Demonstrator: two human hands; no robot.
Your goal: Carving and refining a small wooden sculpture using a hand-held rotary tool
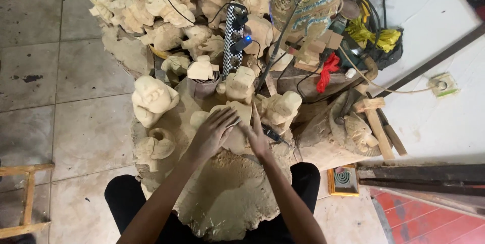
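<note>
Tiled floor point(76, 72) all round, with a heap of pale wood carvings point(166, 16) ahead and a checkered power strip point(235, 37) on top. I see my left hand point(212, 134) lying flat, fingers spread, on a pale carving point(237, 115) sitting over my lap. My right hand point(258, 138) presses its right side, fingers straight and together. A dark tool point(275, 135) lies just beside it.
</note>
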